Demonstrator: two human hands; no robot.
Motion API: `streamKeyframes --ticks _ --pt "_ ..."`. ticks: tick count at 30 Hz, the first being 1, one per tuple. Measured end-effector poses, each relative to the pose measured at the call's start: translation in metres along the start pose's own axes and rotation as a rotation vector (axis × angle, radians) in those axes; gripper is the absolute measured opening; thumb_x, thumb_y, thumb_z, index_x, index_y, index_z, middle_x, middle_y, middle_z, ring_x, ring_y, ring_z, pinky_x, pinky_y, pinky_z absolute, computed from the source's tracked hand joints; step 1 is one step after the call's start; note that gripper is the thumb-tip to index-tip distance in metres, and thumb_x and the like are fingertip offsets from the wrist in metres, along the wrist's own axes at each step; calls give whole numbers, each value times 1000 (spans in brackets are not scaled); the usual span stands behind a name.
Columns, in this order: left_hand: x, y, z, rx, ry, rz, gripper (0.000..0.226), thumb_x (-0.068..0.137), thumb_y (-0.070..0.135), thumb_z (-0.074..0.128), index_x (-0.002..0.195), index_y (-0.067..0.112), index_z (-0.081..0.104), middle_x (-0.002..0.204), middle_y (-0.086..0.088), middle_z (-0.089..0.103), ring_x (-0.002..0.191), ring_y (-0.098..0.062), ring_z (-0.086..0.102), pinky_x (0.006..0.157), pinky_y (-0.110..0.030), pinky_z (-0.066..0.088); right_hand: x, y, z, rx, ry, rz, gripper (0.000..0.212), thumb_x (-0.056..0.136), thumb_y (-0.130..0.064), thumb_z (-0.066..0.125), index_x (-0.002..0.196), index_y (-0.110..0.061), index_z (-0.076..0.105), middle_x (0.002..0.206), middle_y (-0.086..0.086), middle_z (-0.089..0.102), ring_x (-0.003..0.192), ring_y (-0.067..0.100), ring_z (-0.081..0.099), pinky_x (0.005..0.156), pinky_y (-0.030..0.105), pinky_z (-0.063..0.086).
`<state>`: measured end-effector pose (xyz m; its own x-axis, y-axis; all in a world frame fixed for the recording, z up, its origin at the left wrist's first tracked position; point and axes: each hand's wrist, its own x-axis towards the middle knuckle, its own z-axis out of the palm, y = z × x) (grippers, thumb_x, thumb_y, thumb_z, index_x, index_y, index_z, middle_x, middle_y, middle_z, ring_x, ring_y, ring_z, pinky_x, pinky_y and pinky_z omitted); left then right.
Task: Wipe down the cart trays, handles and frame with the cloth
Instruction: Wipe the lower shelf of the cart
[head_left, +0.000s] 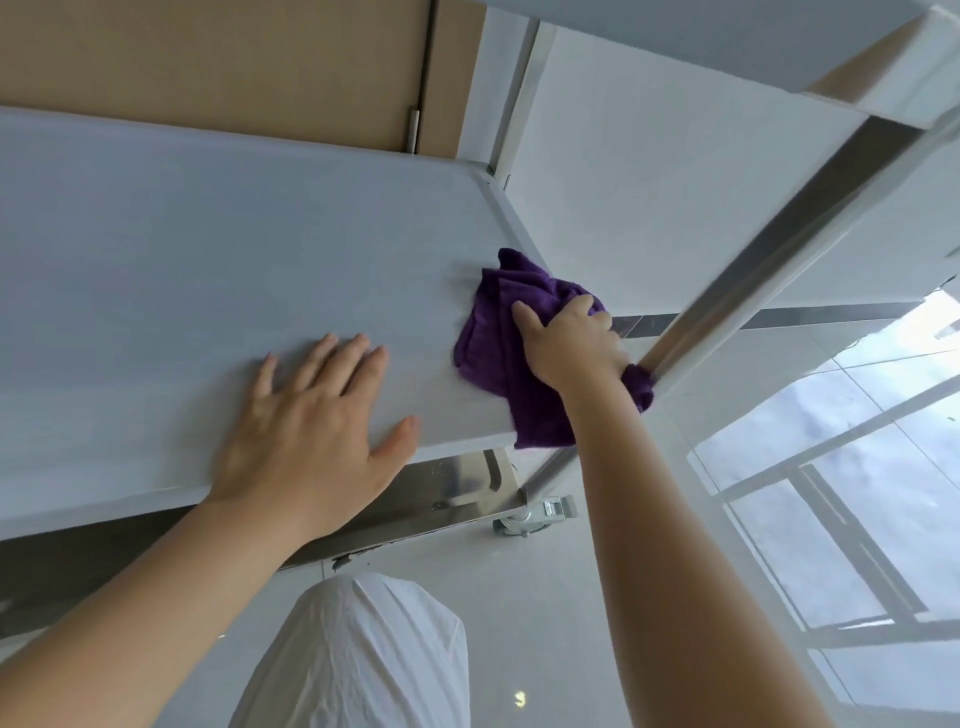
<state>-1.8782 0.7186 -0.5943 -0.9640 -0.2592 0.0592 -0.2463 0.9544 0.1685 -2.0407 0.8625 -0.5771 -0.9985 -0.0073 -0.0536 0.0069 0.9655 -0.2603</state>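
Both forearms are bare, with no sleeves, and the left hand (311, 415) and right hand (571, 343) wear no gloves. White creased fabric (358, 654) covers a knee at the near edge.

The right hand (569, 340) covers the middle of the purple cloth (491, 343), and its fingers (582, 306) curl out of sight into the folds. The cart tray (156, 249) runs off the left edge. Below it, the caster (535, 517) is half hidden behind the frame post (779, 244).
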Motion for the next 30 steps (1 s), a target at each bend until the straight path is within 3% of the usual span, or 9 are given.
streamKeyframes --ticks 3,7,9,14,19,27,30 --pt "0 1 -3 -17 -33 2 77 79 59 18 135 16 49 143 -2 45 133 -22 39 104 -54 28 22 -4 0 50 -43 21 71 90 -65 32 136 -10 33 134 15 44 122 37 44 96 48 36" --pt "4 0 -6 -83 -81 -44 94 63 65 -8 148 31 11 157 13 3 143 -7 0 114 -42 3 43 -6 5 22 -8 -67 66 92 -63 32 129 -9 39 126 14 51 115 35 50 82 39 37" --pt "6 3 -7 -106 -98 -69 94 59 64 -11 147 35 5 156 17 -3 142 -5 -6 114 -39 0 54 -8 6 24 -5 -128 64 92 -61 33 127 -7 40 124 15 53 114 35 51 77 37 32" --pt "5 2 -6 -91 -7 -82 85 68 61 -3 143 34 25 154 15 17 141 -8 10 111 -40 9 79 -18 10 42 -10 -190 65 92 -60 34 127 -5 41 122 13 56 111 32 53 76 34 34" --pt "4 -3 6 -40 102 -18 60 83 51 29 121 16 60 130 -4 58 121 -26 53 94 -54 39 106 -35 14 51 -50 -208 66 92 -60 36 129 -6 41 122 11 57 110 31 54 76 33 35" --pt "4 2 11 -17 188 -4 57 81 48 35 114 13 64 122 -6 62 113 -26 58 91 -52 43 158 -66 18 28 -49 -281 64 94 -57 34 128 -5 45 117 12 59 104 31 55 75 33 36" --pt "4 0 13 -11 173 -13 57 81 48 34 116 14 64 123 -5 62 114 -25 58 91 -52 43 173 -75 16 134 -108 -363 61 94 -53 40 132 -5 43 124 14 56 110 31 53 86 34 38"
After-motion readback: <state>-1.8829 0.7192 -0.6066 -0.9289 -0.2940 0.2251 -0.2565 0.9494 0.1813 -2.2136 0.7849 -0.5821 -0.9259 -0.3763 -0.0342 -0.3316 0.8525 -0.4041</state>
